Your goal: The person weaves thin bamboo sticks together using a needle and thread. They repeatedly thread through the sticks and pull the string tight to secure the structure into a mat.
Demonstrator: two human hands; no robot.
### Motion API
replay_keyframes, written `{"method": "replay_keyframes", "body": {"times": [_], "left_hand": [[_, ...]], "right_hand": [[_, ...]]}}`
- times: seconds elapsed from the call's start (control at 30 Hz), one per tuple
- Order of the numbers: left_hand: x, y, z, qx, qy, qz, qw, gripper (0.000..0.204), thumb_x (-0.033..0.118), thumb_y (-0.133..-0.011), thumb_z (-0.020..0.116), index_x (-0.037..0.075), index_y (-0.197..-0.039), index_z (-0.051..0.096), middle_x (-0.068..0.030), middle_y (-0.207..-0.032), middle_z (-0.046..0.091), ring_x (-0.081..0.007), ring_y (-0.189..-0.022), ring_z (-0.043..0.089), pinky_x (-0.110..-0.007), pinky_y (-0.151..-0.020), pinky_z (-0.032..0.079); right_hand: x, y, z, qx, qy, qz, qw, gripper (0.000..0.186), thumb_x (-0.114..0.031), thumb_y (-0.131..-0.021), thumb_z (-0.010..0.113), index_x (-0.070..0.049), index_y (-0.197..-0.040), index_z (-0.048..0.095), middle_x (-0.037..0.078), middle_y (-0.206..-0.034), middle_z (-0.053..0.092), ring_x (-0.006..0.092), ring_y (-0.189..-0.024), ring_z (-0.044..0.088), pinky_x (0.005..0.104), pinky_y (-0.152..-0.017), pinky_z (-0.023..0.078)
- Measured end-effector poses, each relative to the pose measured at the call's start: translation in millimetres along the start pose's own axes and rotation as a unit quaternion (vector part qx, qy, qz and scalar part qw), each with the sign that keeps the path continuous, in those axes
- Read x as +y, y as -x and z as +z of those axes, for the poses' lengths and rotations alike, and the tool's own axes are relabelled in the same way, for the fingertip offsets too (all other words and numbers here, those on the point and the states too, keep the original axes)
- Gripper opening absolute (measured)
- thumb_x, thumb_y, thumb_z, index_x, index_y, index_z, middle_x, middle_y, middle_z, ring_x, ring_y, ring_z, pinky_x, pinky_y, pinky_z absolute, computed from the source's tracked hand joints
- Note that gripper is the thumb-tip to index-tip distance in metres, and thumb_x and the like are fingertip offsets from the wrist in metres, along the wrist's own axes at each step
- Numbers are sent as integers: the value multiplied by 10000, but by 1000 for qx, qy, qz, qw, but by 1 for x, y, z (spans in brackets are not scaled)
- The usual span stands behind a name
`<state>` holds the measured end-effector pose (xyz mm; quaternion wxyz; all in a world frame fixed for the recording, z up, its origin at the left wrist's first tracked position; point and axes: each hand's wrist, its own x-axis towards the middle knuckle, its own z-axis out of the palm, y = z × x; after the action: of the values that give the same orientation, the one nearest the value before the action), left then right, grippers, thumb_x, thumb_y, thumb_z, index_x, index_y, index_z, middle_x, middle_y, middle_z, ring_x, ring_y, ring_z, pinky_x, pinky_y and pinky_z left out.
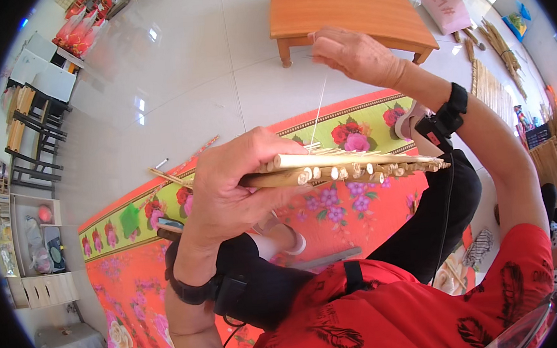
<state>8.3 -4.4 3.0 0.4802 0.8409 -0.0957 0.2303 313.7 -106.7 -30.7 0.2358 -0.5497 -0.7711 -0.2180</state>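
On the head view, near the middle: the left hand (227, 191) is curled around one end of a flat row of pale reed stalks (350, 165), fingers pressed together on top and thumb underneath.
Reed row: it lies level, stretching from the left hand toward the right, cut ends facing the camera, above the raised knees.
Right hand: the right hand (354, 53) is lifted well above the row, fingertips pinching a thin white thread (319, 108).
Thread: it runs taut and slanting from the pinch down to the row's upper edge, close to the left hand's fingers.
Wrists: each carries a black strap with a cable.
Below the row: black trousers (451, 206) and a red printed shirt (407, 308) fill the lower frame.
Floor covering: a red and green floral mat (138, 296) lies on pale tiles.
Behind the right hand: a low wooden table (344, 5), partly hidden by the hand.
Far right: a woven reed panel (491, 88) and loose stalk bundles.
Left edge: dark chairs (34, 141) and white shelves.
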Motion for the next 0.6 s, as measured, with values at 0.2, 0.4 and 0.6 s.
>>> {"method": "replay_keyframes", "body": {"times": [0.2, 0.4, 0.6], "left_hand": [[-1, 1, 3, -11, -20, 28, 999, 396, -49, -732, 823, 12, -1072, 629, -118, -956, 712, -171, -820, 683, -277, -705, 536], [4, 0, 7, 5, -65, 23, 998, 388, -61, -731, 815, 14, -1061, 625, -116, -950, 708, -157, -797, 680, -252, -681, 527], [-1, 2, 4, 0, -36, -13, 999, 372, -36, -741, 821, 9, -1056, 627, -126, -970, 718, -164, -773, 669, -277, -670, 522]], "right_hand": [[-4, 7, -4, -10, -11, 3, 1000, 124, -69, -902, 653, -95, -938, 537, 59, -866, 575, 266, -874, 613, 390, -717, 520], [-8, 8, -7, -47, -13, 30, 998, 224, -21, -870, 700, -41, -931, 485, 133, -889, 590, 350, -1042, 646, 427, -781, 542], [-5, 6, -1, -34, -22, 35, 999, 206, -36, -886, 694, -31, -936, 494, 140, -893, 603, 345, -1023, 646, 424, -771, 538]]}}
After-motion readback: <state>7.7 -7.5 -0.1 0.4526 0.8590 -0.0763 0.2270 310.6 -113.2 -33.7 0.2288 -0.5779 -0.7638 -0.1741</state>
